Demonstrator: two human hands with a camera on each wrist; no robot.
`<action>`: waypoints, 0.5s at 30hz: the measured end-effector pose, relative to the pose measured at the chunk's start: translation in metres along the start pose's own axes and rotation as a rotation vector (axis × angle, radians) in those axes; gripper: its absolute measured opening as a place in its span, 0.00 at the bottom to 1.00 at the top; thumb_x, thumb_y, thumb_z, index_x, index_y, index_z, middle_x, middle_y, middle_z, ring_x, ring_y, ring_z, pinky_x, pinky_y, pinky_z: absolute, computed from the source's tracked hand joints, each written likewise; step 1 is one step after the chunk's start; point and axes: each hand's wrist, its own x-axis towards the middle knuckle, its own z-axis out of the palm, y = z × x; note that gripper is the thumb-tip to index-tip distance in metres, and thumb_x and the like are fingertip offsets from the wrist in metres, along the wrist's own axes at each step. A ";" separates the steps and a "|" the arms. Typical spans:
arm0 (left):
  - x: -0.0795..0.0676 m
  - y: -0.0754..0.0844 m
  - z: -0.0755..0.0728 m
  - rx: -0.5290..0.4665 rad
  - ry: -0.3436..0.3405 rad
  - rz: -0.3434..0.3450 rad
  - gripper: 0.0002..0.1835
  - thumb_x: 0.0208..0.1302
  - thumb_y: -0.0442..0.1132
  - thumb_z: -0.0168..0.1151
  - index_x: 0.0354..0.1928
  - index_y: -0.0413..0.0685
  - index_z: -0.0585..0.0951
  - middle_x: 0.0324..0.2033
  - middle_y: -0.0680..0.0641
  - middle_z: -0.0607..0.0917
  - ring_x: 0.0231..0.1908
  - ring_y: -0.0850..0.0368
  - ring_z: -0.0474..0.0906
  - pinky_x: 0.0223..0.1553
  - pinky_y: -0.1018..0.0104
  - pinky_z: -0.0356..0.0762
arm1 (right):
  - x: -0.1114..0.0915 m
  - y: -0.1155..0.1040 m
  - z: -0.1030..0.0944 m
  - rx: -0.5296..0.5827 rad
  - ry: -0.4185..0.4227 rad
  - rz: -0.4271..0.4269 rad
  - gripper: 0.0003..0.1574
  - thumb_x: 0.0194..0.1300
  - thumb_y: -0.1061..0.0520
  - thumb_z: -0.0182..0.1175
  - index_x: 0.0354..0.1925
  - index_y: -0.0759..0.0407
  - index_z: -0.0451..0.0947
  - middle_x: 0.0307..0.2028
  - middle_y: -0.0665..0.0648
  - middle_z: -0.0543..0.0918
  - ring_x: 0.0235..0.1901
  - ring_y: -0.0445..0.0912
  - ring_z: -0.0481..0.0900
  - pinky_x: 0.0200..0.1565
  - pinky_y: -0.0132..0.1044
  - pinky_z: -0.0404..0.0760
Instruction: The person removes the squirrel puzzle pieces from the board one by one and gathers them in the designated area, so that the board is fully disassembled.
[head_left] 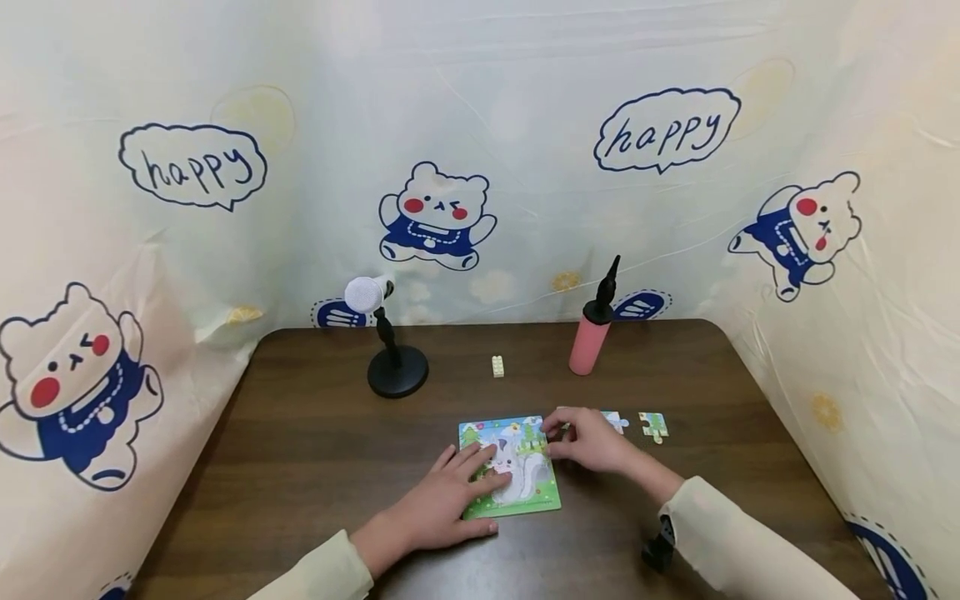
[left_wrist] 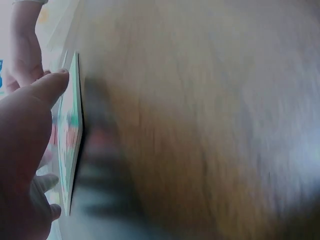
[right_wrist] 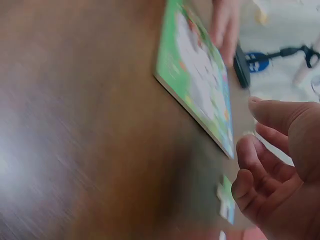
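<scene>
The grip of the left hand is spread, its fingers lying across the left part of a square, flat jigsaw puzzle with a green border and a pale grey cartoon animal. The grip of the right hand is loosely bent, thumb apart from the fingers, at the puzzle's upper right edge; whether the fingertips touch it, I cannot tell. The puzzle lies flat in the middle of the dark brown wooden desk, well apart from its left and right edges.

Toward the desk's right edge lies a loose green-and-blue jigsaw piece; a pale blue jigsaw piece is partly hidden behind the right hand. Near the back edge stand a round white-headed device on a black stand, toward the back left corner, and a pink cylinder with a black tapering top, toward the back right corner. Between them lies a small cream studded block.
</scene>
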 end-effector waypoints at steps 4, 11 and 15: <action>0.004 0.008 0.003 0.023 -0.004 0.049 0.33 0.73 0.66 0.53 0.77 0.72 0.65 0.79 0.46 0.60 0.78 0.41 0.55 0.71 0.33 0.56 | -0.002 -0.004 0.017 -0.065 -0.002 -0.047 0.19 0.65 0.54 0.73 0.52 0.57 0.84 0.41 0.56 0.85 0.25 0.39 0.76 0.29 0.33 0.77; 0.010 0.015 0.009 0.040 -0.010 0.072 0.32 0.74 0.66 0.51 0.77 0.73 0.65 0.78 0.46 0.62 0.77 0.42 0.56 0.73 0.38 0.57 | -0.002 -0.006 0.030 -0.150 0.055 -0.057 0.18 0.62 0.54 0.74 0.50 0.57 0.85 0.41 0.53 0.84 0.28 0.37 0.74 0.32 0.32 0.75; 0.011 0.015 0.013 0.075 -0.003 0.081 0.33 0.73 0.69 0.51 0.77 0.76 0.64 0.78 0.45 0.62 0.77 0.41 0.57 0.72 0.38 0.58 | 0.000 -0.007 0.032 -0.167 0.051 -0.036 0.17 0.62 0.53 0.74 0.48 0.55 0.85 0.40 0.50 0.84 0.29 0.38 0.74 0.34 0.33 0.75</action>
